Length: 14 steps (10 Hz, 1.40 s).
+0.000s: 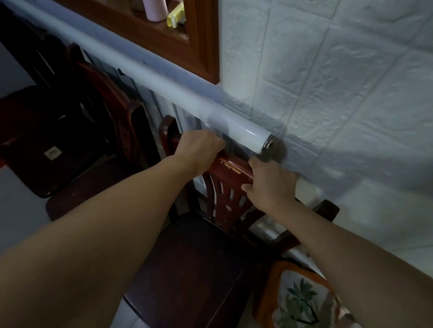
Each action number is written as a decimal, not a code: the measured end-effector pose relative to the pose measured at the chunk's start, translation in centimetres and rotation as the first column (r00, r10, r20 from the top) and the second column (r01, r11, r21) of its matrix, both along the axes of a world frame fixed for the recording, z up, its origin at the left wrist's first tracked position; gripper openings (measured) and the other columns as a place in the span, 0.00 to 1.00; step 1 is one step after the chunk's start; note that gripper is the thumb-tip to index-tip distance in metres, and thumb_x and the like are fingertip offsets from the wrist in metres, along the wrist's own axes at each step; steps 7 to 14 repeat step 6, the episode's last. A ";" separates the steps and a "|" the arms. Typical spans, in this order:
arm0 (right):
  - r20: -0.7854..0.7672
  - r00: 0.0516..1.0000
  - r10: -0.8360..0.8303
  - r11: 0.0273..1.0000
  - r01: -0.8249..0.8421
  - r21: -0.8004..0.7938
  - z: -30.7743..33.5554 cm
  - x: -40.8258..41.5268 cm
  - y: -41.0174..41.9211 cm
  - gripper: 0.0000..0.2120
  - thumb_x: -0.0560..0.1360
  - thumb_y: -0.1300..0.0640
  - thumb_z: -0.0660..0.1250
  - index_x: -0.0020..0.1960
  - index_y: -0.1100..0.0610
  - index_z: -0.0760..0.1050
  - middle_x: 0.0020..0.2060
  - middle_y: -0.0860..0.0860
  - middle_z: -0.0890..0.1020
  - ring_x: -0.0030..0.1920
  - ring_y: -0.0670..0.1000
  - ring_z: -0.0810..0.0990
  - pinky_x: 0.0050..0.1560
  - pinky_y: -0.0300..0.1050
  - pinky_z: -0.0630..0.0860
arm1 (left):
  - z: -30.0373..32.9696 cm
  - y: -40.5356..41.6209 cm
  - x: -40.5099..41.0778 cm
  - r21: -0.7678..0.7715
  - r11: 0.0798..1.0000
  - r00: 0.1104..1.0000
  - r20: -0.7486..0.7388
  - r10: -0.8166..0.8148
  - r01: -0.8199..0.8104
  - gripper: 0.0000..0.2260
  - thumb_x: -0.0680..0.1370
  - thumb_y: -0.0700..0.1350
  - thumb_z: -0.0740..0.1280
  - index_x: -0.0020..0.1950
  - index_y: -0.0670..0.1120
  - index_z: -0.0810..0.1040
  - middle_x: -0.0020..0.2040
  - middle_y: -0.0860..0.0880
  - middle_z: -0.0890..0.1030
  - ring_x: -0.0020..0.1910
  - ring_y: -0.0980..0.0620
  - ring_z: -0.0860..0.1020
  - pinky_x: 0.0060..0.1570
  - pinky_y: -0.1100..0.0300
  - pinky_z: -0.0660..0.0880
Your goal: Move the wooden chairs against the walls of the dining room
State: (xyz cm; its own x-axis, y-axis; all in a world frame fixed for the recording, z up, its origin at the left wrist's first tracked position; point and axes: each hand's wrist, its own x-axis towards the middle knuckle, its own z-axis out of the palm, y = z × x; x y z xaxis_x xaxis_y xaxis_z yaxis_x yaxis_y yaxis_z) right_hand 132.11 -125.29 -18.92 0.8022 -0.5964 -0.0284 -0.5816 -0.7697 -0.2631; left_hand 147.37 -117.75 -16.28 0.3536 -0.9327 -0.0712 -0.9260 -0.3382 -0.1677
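The wall (356,66), faced in pale embossed panels, fills the right of the view, with a long white tube (155,91) running slantwise along it. The wooden chair (191,261) in hand stands with its back close against that wall, under the tube, its dark seat facing the person. Two more dark chairs (44,139) stand further along the same wall to the left, so by the look of it several are already placed and this one is near its final spot; whether others remain elsewhere in the room cannot be told. The left hand (199,149) grips the top rail, its fingers curled over the far edge and out of sight. The right hand (270,186) clamps the rail's other end, its fingers wrapped round the wood. An orange-edged cushion (300,305) with a leaf print sits at lower right. In the wood-framed niche (202,38) above stand a pink bottle (153,5) and a yellow object (176,16) I cannot identify.
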 end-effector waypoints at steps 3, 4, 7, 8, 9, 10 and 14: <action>-0.096 0.995 -0.026 0.998 0.031 0.048 1.1 -0.6 1.2 0.24 0.72 0.56 0.70 0.63 0.58 0.65 0.54 0.59 0.78 0.55 0.61 0.77 0.54 0.58 0.75 | 0.7 2.1 -1.9 0.008 0.991 0.979 -0.151 0.134 -0.135 0.20 0.77 0.42 0.62 0.68 0.48 0.68 0.65 0.47 0.72 0.65 0.45 0.69 0.51 0.48 0.73; -0.123 0.992 -0.021 0.998 0.029 0.064 1.6 -1.5 2.1 0.33 0.69 0.55 0.72 0.68 0.58 0.60 0.61 0.60 0.73 0.61 0.60 0.72 0.60 0.59 0.70 | 1.2 3.7 -3.1 0.015 0.990 0.965 -0.219 0.143 -0.143 0.27 0.75 0.45 0.66 0.73 0.49 0.61 0.71 0.47 0.66 0.70 0.46 0.65 0.59 0.48 0.70; -0.094 0.994 0.061 0.996 -0.055 0.067 3.0 -3.9 5.6 0.42 0.66 0.53 0.75 0.72 0.53 0.55 0.70 0.60 0.59 0.72 0.61 0.56 0.71 0.61 0.59 | 3.5 8.3 -6.1 0.035 0.981 0.955 -0.225 0.191 -0.188 0.31 0.74 0.48 0.68 0.74 0.50 0.59 0.72 0.48 0.65 0.71 0.45 0.63 0.67 0.43 0.59; -0.094 0.994 0.061 0.996 -0.055 0.067 3.0 -3.9 5.6 0.42 0.66 0.53 0.75 0.72 0.53 0.55 0.70 0.60 0.59 0.72 0.61 0.56 0.71 0.61 0.59 | 3.5 8.3 -6.1 0.035 0.981 0.955 -0.225 0.191 -0.188 0.31 0.74 0.48 0.68 0.74 0.50 0.59 0.72 0.48 0.65 0.71 0.45 0.63 0.67 0.43 0.59; -0.094 0.994 0.061 0.996 -0.055 0.067 3.0 -3.9 5.6 0.42 0.66 0.53 0.75 0.72 0.53 0.55 0.70 0.60 0.59 0.72 0.61 0.56 0.71 0.61 0.59 | 3.5 8.3 -6.1 0.035 0.981 0.955 -0.225 0.191 -0.188 0.31 0.74 0.48 0.68 0.74 0.50 0.59 0.72 0.48 0.65 0.71 0.45 0.63 0.67 0.43 0.59; -0.094 0.994 0.061 0.996 -0.055 0.067 3.0 -3.9 5.6 0.42 0.66 0.53 0.75 0.72 0.53 0.55 0.70 0.60 0.59 0.72 0.61 0.56 0.71 0.61 0.59 | 3.5 8.3 -6.1 0.035 0.981 0.955 -0.225 0.191 -0.188 0.31 0.74 0.48 0.68 0.74 0.50 0.59 0.72 0.48 0.65 0.71 0.45 0.63 0.67 0.43 0.59; -0.094 0.994 0.061 0.996 -0.055 0.067 3.0 -3.9 5.6 0.42 0.66 0.53 0.75 0.72 0.53 0.55 0.70 0.60 0.59 0.72 0.61 0.56 0.71 0.61 0.59 | 3.5 8.3 -6.1 0.035 0.981 0.955 -0.225 0.191 -0.188 0.31 0.74 0.48 0.68 0.74 0.50 0.59 0.72 0.48 0.65 0.71 0.45 0.63 0.67 0.43 0.59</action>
